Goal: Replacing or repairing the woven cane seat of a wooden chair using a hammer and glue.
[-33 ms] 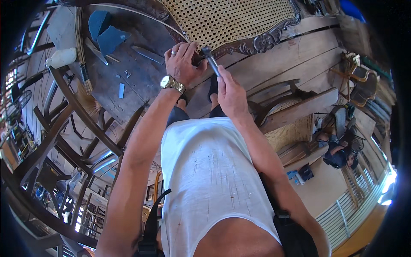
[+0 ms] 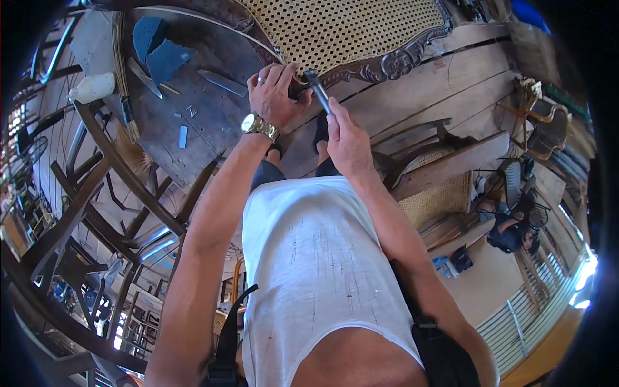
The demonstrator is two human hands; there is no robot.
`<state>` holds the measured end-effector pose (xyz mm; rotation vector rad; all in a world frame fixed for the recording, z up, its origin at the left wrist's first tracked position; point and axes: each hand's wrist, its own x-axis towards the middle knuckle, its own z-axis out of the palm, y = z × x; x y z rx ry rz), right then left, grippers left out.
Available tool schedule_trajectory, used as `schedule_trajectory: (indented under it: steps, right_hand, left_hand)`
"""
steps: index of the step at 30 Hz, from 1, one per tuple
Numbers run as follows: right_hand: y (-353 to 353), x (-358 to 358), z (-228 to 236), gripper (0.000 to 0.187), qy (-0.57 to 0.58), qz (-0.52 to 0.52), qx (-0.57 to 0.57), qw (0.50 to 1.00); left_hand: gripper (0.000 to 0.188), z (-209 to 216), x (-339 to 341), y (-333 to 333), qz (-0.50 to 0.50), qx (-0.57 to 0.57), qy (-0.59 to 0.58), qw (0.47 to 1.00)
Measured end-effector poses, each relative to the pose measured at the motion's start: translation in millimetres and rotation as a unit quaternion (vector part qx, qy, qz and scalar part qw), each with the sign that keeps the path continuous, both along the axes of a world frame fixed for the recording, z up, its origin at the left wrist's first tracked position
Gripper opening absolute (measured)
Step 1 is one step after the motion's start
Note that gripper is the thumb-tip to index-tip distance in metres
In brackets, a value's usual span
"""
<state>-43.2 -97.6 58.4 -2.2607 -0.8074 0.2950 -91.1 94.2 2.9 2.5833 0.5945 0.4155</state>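
Hammer (image 2: 320, 95) at carved frame (image 2: 403, 62)

Head view: tan woven cane (image 2: 342, 31), dotted with holes, fills the dark, scroll-carved wood. The right grip (image 2: 349, 143) is wrapped around the slim grey hammer, whose head is by the frame's corner. Alongside, the left grip (image 2: 276, 97) bends over that corner; whether it pinches anything, I cannot tell.

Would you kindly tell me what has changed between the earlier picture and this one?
Nothing has visibly changed: the right hand still grips the hammer near the carved frame, the left hand is still at that frame's edge, and nothing was taken up or let go.
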Motion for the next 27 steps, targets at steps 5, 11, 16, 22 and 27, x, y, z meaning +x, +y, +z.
schedule_trajectory:
  steps: [5,11,16,22,27]
  right_hand:
    - [2,1,7,0.039,-0.004,-0.011,0.022,1.000]
    - [-1,2,-1,0.039,0.029,0.005,-0.044,0.999]
    - [5,7,18,0.039,0.002,-0.014,0.013,1.000]
    - [3,7,9,0.040,0.033,0.018,-0.107,0.994]
    - [4,6,17,0.041,-0.023,-0.001,0.007,1.000]
  left_hand:
    - [0.064,-1,0,0,0.005,-0.006,-0.015,1.000]
    - [0.063,1,2,0,-0.002,-0.010,0.005,1.000]
    - [0.064,3,0,1,-0.003,-0.015,-0.010,1.000]
    - [0.064,3,-1,1,-0.007,-0.017,0.002,1.000]
    - [0.064,2,-1,1,-0.002,-0.020,-0.012,1.000]
